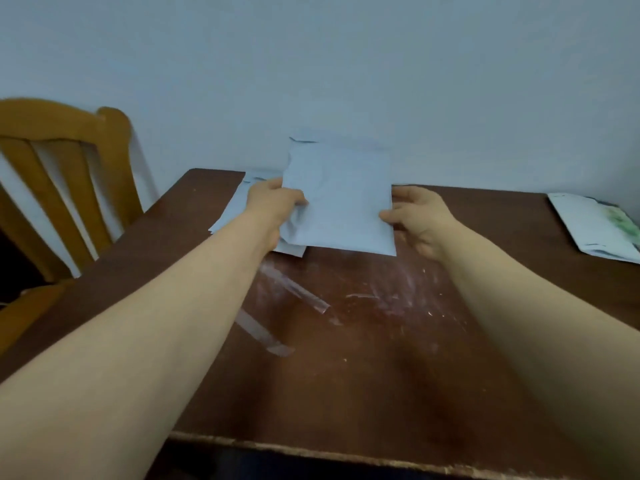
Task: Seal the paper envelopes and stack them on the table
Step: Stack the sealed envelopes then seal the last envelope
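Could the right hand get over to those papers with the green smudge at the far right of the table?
Probably yes. Only bare table lies between the right hand and the green-marked papers. But its fingers pinch the held envelope, so it must let go first.

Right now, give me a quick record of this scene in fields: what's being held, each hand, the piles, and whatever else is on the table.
held envelope: pale blue, upright, facing the camera; too blurred to tell if it is sealed
left hand: grips its left edge
right hand: pinches its right edge
left pile: pale envelopes lying flat behind the left hand
right pile: envelopes at the far right, green print on top
clear strips: two, loose on the table
chair: wooden, left of the table
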Motion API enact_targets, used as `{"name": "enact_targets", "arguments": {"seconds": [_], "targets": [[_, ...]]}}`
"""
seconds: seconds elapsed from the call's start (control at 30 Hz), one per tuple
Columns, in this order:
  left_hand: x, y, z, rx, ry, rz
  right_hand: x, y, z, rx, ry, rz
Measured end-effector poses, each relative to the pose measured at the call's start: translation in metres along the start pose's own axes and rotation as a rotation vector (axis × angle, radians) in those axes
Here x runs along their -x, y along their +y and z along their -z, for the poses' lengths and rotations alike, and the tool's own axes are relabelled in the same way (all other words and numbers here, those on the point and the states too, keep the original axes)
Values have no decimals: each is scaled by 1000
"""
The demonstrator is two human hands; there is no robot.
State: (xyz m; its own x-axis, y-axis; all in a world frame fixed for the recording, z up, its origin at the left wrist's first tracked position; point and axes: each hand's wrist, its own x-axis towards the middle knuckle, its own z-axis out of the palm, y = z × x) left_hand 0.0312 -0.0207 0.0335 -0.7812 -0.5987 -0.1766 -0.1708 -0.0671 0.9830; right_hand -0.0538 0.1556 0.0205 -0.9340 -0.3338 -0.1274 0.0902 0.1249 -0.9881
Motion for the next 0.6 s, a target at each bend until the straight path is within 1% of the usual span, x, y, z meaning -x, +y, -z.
{"name": "enact_targets", "arguments": {"seconds": [0.1,0.2,0.27,0.33,0.4,0.5,0.6], "targets": [[-25,4,29,-29,57,-50,-22,-4,-34,7,42,39],[-48,2,53,-10,147,-105,-47,-6,-65,18,37,39],[-59,-1,65,14,198,-107,-62,-4,-83,42,42,38],[-67,-7,71,15,205,-96,-74,2,-97,69,60,33],[-75,-16,75,-32,202,-92,-81,8,-107,118,73,31],[-83,-31,80,-131,184,-72,-82,17,-114,262,80,62],[-88,-40,82,-195,184,2,-78,23,-114,384,77,83]]}}
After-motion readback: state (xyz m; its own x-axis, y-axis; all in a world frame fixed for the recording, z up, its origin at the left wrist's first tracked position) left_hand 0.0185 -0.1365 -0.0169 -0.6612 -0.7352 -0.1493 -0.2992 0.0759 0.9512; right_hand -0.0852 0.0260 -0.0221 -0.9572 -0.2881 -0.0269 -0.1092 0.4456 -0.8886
